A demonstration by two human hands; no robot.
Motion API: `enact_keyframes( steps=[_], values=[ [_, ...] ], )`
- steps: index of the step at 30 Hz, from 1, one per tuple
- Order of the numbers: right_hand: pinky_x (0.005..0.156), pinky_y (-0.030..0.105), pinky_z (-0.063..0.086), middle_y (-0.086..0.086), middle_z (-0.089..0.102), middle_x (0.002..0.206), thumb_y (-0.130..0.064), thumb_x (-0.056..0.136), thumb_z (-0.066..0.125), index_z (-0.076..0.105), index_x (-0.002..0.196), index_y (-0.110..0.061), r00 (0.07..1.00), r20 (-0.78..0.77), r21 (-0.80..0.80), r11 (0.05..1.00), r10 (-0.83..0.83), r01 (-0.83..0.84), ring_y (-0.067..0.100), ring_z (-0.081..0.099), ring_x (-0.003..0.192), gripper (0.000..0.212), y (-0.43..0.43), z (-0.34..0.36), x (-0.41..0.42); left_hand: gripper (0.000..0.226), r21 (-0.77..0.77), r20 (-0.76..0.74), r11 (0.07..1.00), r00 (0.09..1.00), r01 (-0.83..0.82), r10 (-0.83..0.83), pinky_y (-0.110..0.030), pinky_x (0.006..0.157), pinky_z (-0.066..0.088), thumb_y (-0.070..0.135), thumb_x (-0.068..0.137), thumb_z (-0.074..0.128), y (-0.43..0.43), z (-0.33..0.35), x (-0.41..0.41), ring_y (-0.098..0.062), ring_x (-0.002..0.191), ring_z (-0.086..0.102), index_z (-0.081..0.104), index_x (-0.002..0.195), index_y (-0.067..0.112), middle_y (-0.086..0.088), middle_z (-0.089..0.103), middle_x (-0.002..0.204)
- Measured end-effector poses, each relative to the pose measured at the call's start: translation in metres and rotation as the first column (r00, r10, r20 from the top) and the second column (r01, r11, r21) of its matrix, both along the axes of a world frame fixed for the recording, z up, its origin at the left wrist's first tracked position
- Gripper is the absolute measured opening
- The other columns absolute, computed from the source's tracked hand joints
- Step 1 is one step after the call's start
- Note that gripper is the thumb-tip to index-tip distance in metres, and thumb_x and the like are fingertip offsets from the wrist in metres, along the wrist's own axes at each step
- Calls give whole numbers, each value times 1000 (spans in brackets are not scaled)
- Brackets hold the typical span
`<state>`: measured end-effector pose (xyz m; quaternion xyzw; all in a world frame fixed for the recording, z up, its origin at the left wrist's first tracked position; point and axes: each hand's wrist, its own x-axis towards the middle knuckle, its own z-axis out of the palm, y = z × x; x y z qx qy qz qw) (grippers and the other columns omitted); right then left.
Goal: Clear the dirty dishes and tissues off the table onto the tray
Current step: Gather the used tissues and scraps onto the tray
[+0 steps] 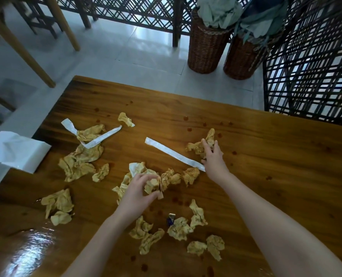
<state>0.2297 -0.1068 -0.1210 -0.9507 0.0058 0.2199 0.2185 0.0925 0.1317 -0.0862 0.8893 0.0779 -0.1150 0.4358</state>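
The left hand (140, 188) pinched a crumpled stained tissue (151, 185) with curled fingers at the middle of the wooden table (276, 166). The right hand (213, 156) lay with spread fingers on another tissue wad (198, 147), beside a white paper strip (172, 153)

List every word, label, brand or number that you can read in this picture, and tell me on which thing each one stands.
No text can be read in this picture.
Small blue wrapper: any print is too small and blurred to read.
White paper strip: no print shows.
White tissue box: no print shows.
Crumpled tissues: only stains, no words.
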Motion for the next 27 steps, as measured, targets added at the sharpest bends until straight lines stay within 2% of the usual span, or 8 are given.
enact_keyframes(
  steps=[3, 5, 7, 11, 17, 21, 23, 27],
  values=[
    [106, 41, 35, 13, 9, 157, 13, 86, 50, 7, 151, -34, 994, 111, -86, 996, 21, -11, 37, 13, 143, 91, -1, -6, -5, 42, 17, -8, 1000, 1000, 0, 0, -12, 87, 39, 28, 83, 73, 5, -2, -1, 0, 107, 47, 52, 116, 44, 19, 48, 115],
    [98, 39, 41, 13, 30, 147, 11, 84, 55, 18, 149, -29, 973, 226, -178, 984, 48, -7, 31, 34, 131, 85, -3, -6, -7, 42, 27, -12, 1000, 1000, 6, -6, -16, 91, 40, 28, 83, 72, 6, -2, -2, -1, 108, 47, 53, 118, 42, 18, 48, 117],
    [90, 35, 45, 11, 40, 136, 13, 82, 54, 28, 146, -25, 960, 277, -168, 986, 39, 9, 25, 42, 118, 79, -5, -5, -9, 42, 32, -4, 999, 1000, 11, -11, -18, 92, 40, 28, 83, 72, 4, -1, -1, -2, 108, 47, 54, 119, 40, 17, 48, 116],
    [81, 34, 50, 8, 45, 121, 15, 83, 45, 40, 137, -20, 954, 299, -52, 998, -23, 40, 22, 43, 108, 64, -12, 5, -20, 41, 13, 9, 1000, 1000, 28, -28, -19, 92, 41, 27, 84, 72, -2, 3, 2, -3, 106, 47, 56, 120, 35, 15, 49, 115],
    [82, 30, 51, 7, 46, 118, 9, 89, 45, 46, 134, -17, 915, 388, 91, 993, -108, 79, 21, 44, 111, 52, -30, 29, -47, 41, 20, -3, 997, 998, 68, -68, -24, 97, 43, 25, 84, 71, -20, 5, 1, -7, 110, 48, 57, 122, 30, 10, 49, 119],
    [84, 24, 45, 6, 46, 121, 7, 89, 47, 46, 134, -19, 908, 399, 125, 989, -124, 80, 20, 44, 113, 52, -49, 38, -68, 43, 4, -19, 995, 995, 98, -98, -17, 90, 40, 26, 83, 72, -43, 6, -9, -5, 107, 48, 57, 122, 35, 13, 48, 115],
    [81, 22, 43, 6, 45, 120, 9, 88, 47, 45, 134, -20, 917, 377, 137, 987, -134, 88, 20, 43, 113, 55, -59, 39, -80, 46, 4, -43, 993, 992, 115, -115, -19, 92, 42, 26, 83, 73, -56, 4, -18, -5, 108, 47, 56, 125, 34, 14, 47, 116],
    [83, 21, 39, 4, 45, 119, 9, 86, 49, 46, 132, -21, 917, 372, 153, 984, -145, 93, 20, 43, 115, 55, -81, 38, -105, 59, 20, -82, 984, 981, 178, -176, -20, 98, 40, 31, 83, 72, -77, -3, -41, -10, 123, 43, 46, 135, 35, 11, 43, 131]
  ],
)
